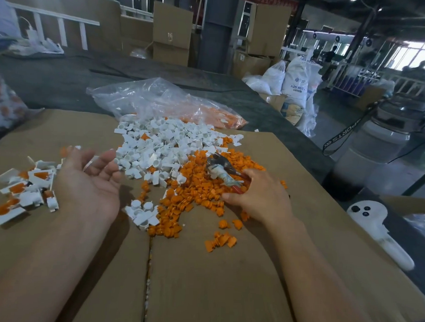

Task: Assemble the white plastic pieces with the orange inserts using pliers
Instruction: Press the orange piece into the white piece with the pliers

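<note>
One pliers — handles gripped inside right fingers.

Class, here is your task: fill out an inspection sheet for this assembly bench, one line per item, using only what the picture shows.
Surface: cardboard on a dark table, seam down the middle.
Job's things: white pieces heaped beside orange inserts; pliers lying on the inserts; assembled pieces at left.
Clutter: clear plastic bag of spare parts; white handheld device at right.
Hands: left hand open, palm up; right hand grips the pliers' red handle.
Cables: black strap hanging at right.
Surroundings: cardboard boxes, white sacks.
</note>
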Demonstrator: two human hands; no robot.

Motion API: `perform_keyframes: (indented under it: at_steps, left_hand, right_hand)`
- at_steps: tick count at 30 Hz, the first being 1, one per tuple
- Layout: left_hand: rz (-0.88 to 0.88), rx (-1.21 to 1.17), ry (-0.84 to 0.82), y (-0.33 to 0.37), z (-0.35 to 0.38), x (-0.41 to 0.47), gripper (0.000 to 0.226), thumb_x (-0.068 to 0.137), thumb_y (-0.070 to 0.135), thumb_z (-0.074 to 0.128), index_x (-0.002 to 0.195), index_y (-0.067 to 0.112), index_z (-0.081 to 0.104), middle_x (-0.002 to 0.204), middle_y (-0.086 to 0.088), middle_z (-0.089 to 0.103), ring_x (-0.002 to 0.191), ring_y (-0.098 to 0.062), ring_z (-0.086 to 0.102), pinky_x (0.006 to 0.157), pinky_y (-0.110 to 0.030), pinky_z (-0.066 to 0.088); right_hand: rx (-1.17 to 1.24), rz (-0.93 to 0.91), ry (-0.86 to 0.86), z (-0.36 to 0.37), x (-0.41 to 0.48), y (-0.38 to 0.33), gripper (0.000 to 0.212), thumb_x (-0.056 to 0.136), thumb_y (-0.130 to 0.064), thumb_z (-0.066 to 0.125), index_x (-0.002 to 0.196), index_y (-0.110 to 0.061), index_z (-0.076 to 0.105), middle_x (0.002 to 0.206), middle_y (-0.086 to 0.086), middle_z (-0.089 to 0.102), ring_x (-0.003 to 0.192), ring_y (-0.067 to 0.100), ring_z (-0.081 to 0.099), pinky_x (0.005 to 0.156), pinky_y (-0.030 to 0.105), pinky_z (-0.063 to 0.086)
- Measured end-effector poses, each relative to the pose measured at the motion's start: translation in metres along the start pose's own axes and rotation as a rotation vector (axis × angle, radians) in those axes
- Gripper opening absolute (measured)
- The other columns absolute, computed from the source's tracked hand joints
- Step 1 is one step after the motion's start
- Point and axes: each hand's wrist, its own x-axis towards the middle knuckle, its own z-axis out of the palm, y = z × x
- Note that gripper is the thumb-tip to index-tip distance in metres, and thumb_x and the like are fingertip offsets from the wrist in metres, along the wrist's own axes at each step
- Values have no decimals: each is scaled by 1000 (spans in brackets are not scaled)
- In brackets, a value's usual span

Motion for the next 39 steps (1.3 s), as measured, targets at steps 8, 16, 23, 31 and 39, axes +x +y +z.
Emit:
perform_keyframes:
  at_steps: [8,16,23,31,39]
  left_hand:
    - [179,274,-55,2,4,0,12,92,12,50,97,22,50,63,2,67,44,-5,54,42,-16,43]
    - [559,1706,-377,-26,-3,0,32,90,31,54,119,20,60,126,-7,52,112,-24,48,84,-34,37]
    - [638,1944,-535,-28,-4,0,25,95,17,43,101,16,67,111,-4,57,107,-24,51,84,-34,41]
    - [681,1753,-436,-30,-2,-7,21,90,12,55,105,17,69,94,-3,64,71,-7,47,61,-23,39]
    - [342,1087,-423,-20,7,-25,22,81,5,67,91,24,68,81,14,66,71,-2,63,49,-8,44]
  right_hand:
    - [-78,10,-98,3,4,3,72,68,-61,67,121,-16,51,119,4,55,109,22,50,87,36,40]
    - [-81,20,-180,7,3,4,83,68,-68,62,130,-18,42,123,6,44,113,23,42,90,35,36]
    - [-50,11,-110,4,3,1,78,74,-70,52,130,-17,45,126,6,46,116,22,42,96,38,36]
    - [182,-248,39,5,-9,-26,31,85,-38,60,112,-22,64,106,-6,54,103,11,49,83,22,36]
    - [30,-333,-171,7,-16,-35,32,83,-33,65,114,-24,62,109,-1,55,105,16,48,86,34,45]
